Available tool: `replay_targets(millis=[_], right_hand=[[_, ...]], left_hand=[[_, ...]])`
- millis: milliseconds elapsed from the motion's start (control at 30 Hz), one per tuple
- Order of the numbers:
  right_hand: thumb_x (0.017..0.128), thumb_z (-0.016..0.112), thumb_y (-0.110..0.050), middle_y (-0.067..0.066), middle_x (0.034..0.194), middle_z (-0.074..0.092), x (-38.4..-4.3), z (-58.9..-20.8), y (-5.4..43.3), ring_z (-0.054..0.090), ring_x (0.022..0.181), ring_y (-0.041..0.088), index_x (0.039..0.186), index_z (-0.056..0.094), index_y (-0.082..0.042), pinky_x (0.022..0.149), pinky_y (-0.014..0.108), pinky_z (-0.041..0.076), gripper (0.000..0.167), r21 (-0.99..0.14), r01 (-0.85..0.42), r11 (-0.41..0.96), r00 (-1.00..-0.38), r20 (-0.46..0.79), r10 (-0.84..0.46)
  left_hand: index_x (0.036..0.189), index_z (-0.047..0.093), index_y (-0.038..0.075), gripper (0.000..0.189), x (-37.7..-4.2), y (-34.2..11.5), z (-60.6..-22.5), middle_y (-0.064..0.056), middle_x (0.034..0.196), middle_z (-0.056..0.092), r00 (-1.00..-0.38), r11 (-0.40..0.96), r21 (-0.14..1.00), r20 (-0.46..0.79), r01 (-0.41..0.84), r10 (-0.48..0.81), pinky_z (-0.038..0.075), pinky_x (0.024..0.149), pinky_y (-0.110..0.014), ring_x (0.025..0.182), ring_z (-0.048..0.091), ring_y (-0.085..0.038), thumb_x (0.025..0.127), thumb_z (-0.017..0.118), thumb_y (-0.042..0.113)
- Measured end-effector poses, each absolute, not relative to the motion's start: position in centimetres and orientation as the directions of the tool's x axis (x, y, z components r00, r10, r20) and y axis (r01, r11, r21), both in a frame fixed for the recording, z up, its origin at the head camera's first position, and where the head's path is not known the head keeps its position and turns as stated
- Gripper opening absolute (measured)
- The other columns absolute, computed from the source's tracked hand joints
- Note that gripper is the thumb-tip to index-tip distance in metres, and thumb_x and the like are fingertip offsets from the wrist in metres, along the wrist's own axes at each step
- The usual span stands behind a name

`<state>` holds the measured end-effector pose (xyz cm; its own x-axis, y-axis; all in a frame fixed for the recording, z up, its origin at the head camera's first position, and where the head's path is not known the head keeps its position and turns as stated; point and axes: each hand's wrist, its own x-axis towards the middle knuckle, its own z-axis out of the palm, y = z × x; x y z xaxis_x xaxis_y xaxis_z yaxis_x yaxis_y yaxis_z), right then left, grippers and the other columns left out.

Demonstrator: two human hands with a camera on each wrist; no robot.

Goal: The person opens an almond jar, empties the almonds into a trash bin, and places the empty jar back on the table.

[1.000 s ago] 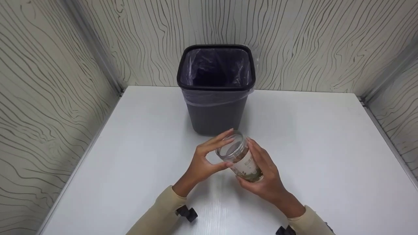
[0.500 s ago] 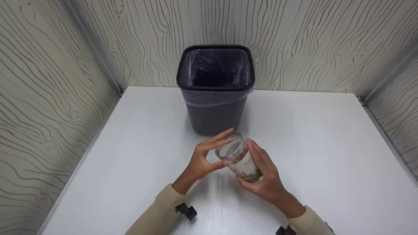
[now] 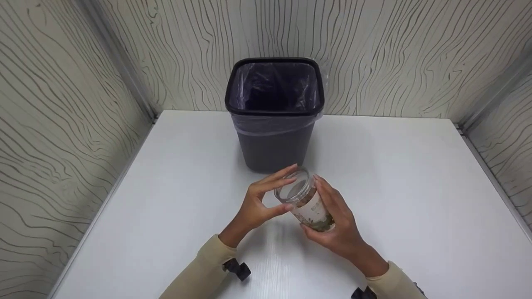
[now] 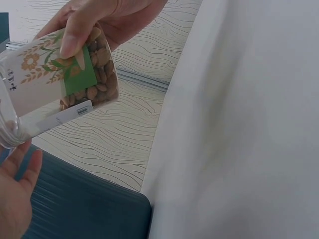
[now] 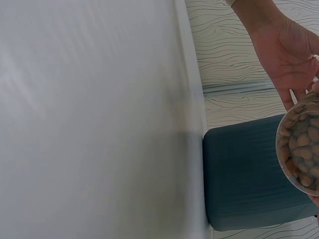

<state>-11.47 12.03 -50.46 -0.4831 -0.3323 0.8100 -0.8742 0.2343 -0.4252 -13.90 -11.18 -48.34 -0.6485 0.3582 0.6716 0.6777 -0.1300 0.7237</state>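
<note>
A clear jar with a white and green label is tilted above the table, its mouth end toward the upper left. Brown almonds show through its wall in the left wrist view, and through its round base in the right wrist view. My right hand grips the jar's body near the base, thumb below and fingers along the far side. At the mouth end, my left hand spans the rim between thumb and fingers.
Behind the jar stands a dark grey waste bin lined with a thin clear bag. It rests on a white table. Wood-grain patterned panels enclose the table at the back and both sides.
</note>
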Motion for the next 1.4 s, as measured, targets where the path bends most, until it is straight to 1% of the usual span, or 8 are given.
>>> replay_targets(millis=[233,400,500,633,933,1100,1233,1400], right_hand=[[0.055,0.091,-0.001,0.038,0.145,0.043,-11.4,-50.2,11.9,0.046,0.137,0.03,0.141,0.04,0.019,0.108,0.024,0.04,0.102,-0.421,-0.876,0.235,-0.479,0.818,-0.319],[0.056,0.091,-0.001,0.038,0.145,0.043,-11.4,-50.2,11.9,0.046,0.136,0.03,0.142,0.04,0.018,0.108,0.024,0.04,0.101,-0.422,-0.873,0.244,-0.483,0.816,-0.317],[0.056,0.091,-0.002,0.037,0.145,0.044,-11.4,-50.3,12.0,0.046,0.136,0.03,0.142,0.041,0.018,0.108,0.024,0.04,0.101,-0.418,-0.872,0.255,-0.484,0.816,-0.316],[0.056,0.091,-0.002,0.037,0.144,0.044,-11.5,-50.4,12.0,0.045,0.138,0.029,0.141,0.041,0.018,0.11,0.025,0.039,0.101,-0.417,-0.869,0.265,-0.486,0.817,-0.311],[0.057,0.091,-0.005,0.035,0.146,0.044,-11.6,-50.6,12.2,0.046,0.137,0.029,0.142,0.042,0.017,0.111,0.026,0.039,0.1,-0.403,-0.872,0.276,-0.478,0.821,-0.312],[0.057,0.091,-0.005,0.034,0.146,0.045,-11.7,-50.8,12.3,0.046,0.137,0.029,0.142,0.042,0.016,0.111,0.026,0.039,0.1,-0.399,-0.872,0.284,-0.477,0.823,-0.31],[0.057,0.091,-0.006,0.034,0.146,0.045,-11.7,-50.8,12.3,0.046,0.138,0.029,0.142,0.042,0.016,0.112,0.027,0.039,0.1,-0.396,-0.873,0.286,-0.475,0.824,-0.308],[0.057,0.091,-0.006,0.035,0.145,0.045,-11.6,-50.7,12.2,0.046,0.138,0.03,0.141,0.043,0.017,0.113,0.028,0.039,0.1,-0.39,-0.875,0.288,-0.47,0.828,-0.306]], left_hand=[[0.136,0.065,0.004,0.051,-13.8,-11.2,-48.4,-0.016,0.151,0.051,-0.656,-0.086,0.718,0.673,0.691,0.342,0.037,0.115,-0.05,0.14,0.047,-0.034,0.089,0.08,0.016],[0.133,0.066,0.002,0.053,-13.6,-11.1,-48.3,-0.017,0.149,0.053,-0.673,-0.042,0.72,0.667,0.693,0.321,0.039,0.114,-0.05,0.139,0.049,-0.033,0.083,0.081,0.0],[0.131,0.066,-0.002,0.051,-12.7,-10.8,-47.1,-0.022,0.145,0.055,-0.678,-0.023,0.715,0.672,0.699,0.298,0.041,0.113,-0.05,0.137,0.051,-0.034,0.081,0.08,-0.006],[0.127,0.066,-0.006,0.048,-11.5,-10.4,-45.3,-0.027,0.14,0.057,-0.677,0.002,0.701,0.688,0.713,0.262,0.043,0.111,-0.048,0.133,0.054,-0.037,0.081,0.08,-0.006],[0.127,0.067,-0.005,0.048,-11.6,-9.7,-46.3,-0.024,0.14,0.059,-0.695,0.055,0.7,0.692,0.712,0.196,0.047,0.108,-0.047,0.132,0.056,-0.036,0.081,0.082,-0.003],[0.129,0.069,0.001,0.049,-11.7,-9.4,-47.2,-0.017,0.142,0.059,-0.717,0.102,0.71,0.679,0.696,0.158,0.047,0.107,-0.046,0.133,0.056,-0.032,0.083,0.084,0.004],[0.13,0.07,0.006,0.047,-11.2,-9.2,-47.1,-0.011,0.143,0.06,-0.741,0.137,0.728,0.659,0.672,0.131,0.048,0.107,-0.046,0.133,0.056,-0.028,0.085,0.084,0.012],[0.129,0.071,0.009,0.045,-10.7,-8.9,-46.7,-0.007,0.142,0.061,-0.771,0.164,0.754,0.628,0.636,0.103,0.047,0.108,-0.046,0.133,0.056,-0.025,0.087,0.083,0.019]])
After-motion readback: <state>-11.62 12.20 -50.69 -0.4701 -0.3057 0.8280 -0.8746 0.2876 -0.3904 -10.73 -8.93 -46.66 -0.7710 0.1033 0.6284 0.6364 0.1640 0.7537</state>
